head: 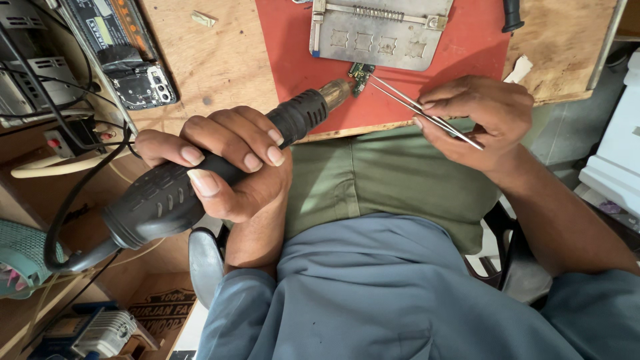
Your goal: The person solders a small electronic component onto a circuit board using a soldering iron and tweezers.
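1. Our left hand (227,160), at centre left of the frame, has its fingers curled tight around the black handle of a hot-air gun (200,177), thumb pressed along the underside.
2. The gun's metal nozzle (335,91) points to the upper centre, its tip just beside a small circuit board (361,75).
3. Our right hand (477,120), at centre right, pinches metal tweezers (417,107) between thumb and forefinger; their tips meet the board.
4. The board lies on a red mat (293,67), just below a grey metal holder plate (380,33).
5. The mat ends at the near edge of the wooden bench (220,60), above our lap; bare mat lies left of the board.
6. An opened phone (137,83) sits at upper left, well apart.
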